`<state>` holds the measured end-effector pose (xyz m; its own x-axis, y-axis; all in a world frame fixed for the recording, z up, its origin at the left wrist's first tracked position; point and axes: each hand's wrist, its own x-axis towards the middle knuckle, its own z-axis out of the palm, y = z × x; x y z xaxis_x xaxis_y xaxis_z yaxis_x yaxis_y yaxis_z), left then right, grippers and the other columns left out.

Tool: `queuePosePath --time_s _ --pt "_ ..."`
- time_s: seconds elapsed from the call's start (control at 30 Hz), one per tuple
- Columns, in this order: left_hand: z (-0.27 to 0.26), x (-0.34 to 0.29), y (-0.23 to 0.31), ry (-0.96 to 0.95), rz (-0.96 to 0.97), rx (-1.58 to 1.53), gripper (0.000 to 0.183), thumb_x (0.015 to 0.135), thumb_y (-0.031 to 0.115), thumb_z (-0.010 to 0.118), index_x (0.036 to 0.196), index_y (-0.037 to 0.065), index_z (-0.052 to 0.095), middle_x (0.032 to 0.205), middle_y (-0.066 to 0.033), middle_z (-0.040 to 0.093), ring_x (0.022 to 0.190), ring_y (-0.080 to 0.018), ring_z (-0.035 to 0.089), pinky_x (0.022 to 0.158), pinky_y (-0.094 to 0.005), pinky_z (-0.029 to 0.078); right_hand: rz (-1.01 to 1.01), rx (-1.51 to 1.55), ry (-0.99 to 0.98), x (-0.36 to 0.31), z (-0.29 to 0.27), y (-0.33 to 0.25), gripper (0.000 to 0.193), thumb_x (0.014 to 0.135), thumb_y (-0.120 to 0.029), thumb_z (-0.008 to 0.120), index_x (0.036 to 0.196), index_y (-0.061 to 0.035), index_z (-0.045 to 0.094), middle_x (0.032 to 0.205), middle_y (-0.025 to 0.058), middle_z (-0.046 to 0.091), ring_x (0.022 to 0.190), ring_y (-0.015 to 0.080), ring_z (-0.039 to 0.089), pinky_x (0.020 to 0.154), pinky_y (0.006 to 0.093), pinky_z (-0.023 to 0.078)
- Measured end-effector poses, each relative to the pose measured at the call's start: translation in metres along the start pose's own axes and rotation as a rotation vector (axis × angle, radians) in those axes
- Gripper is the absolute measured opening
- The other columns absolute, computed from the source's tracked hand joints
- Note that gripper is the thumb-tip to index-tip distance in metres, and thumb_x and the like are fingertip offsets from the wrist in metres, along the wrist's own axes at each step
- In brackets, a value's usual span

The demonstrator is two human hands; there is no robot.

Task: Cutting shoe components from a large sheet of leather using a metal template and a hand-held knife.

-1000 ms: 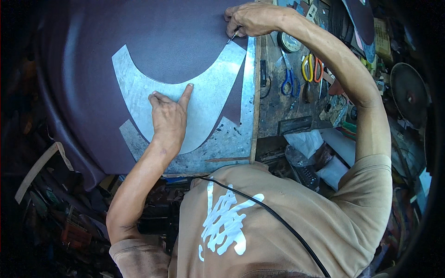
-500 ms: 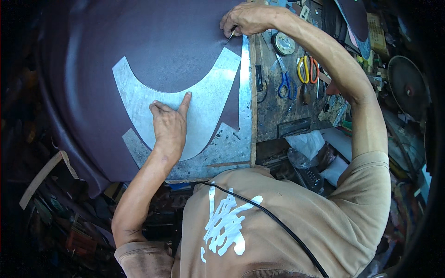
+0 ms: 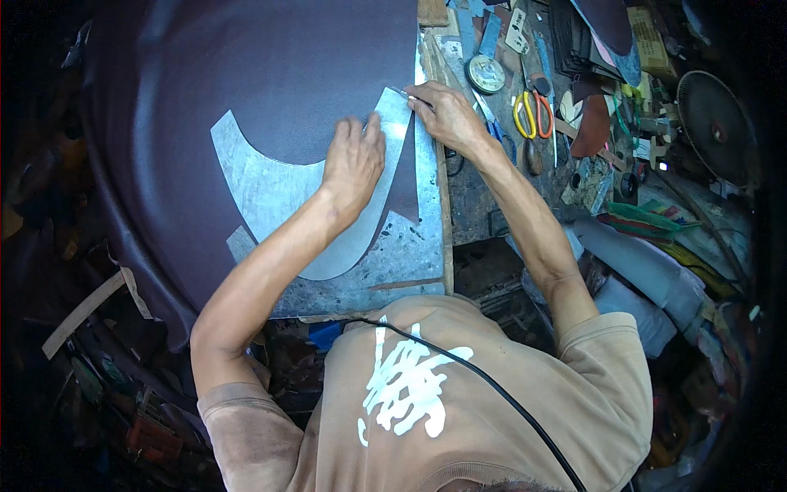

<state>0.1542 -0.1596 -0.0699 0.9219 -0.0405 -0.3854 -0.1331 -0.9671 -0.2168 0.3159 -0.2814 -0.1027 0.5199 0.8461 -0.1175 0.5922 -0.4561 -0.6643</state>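
Note:
A pale grey crescent-shaped template (image 3: 279,190) lies flat on a large sheet of dark maroon leather (image 3: 270,66). My left hand (image 3: 354,162) is over the template's right arm, fingers apart and slightly bent; whether all the fingertips touch it is hard to see. At that arm's far tip, my right hand (image 3: 449,121) grips a slim pointed tool (image 3: 402,92), its point close to the template's corner. Most of the tool is hidden by the fingers, so its exact kind is unclear.
The leather drapes off the left side of the metal-topped table (image 3: 393,254). On the wooden bench to the right lie yellow-and-orange-handled scissors (image 3: 525,115), a round tin (image 3: 485,74) and blue-handled scissors (image 3: 502,139). A round fan (image 3: 717,129) stands farther right.
My right hand has come nearer and down to the template's right tip with the tool. My left hand has slid right and away from me, from the template's middle to its right arm.

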Motion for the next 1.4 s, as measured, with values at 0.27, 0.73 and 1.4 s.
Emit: queuePosePath --time_s 0.27,0.73,1.4 --pt "-0.012 0.028 -0.01 -0.177 0.074 0.016 0.08 0.08 0.02 0.067 0.15 0.013 0.029 0.155 -0.0109 0.027 0.14 -0.0343 0.029 0.109 -0.042 0.031 -0.026 -0.067 0.052 0.006 0.009 0.001 0.028 0.091 -0.016 0.055 0.112 -0.0006 0.066 0.102 0.0199 0.064 0.092 0.0382 0.064 0.083 0.0457 0.051" --pt "-0.017 0.031 -0.012 -0.215 0.087 0.011 0.081 0.082 0.02 0.066 0.151 0.013 0.025 0.156 -0.0114 0.024 0.139 -0.0372 0.031 0.111 -0.0444 0.03 0.03 -0.166 -0.033 0.001 -0.004 -0.008 0.027 0.091 -0.015 0.055 0.112 -0.0001 0.066 0.097 0.0234 0.064 0.088 0.0405 0.064 0.08 0.0462 0.051" --pt "-0.004 0.038 -0.021 -0.068 0.184 -0.076 0.096 0.065 0.044 0.083 0.14 0.004 0.039 0.145 -0.0172 0.037 0.134 -0.0373 0.036 0.106 -0.0468 0.035 0.246 0.114 0.165 -0.045 -0.013 -0.012 0.036 0.09 -0.014 0.059 0.121 0.0044 0.06 0.103 0.0225 0.067 0.099 0.0334 0.065 0.088 0.0419 0.048"
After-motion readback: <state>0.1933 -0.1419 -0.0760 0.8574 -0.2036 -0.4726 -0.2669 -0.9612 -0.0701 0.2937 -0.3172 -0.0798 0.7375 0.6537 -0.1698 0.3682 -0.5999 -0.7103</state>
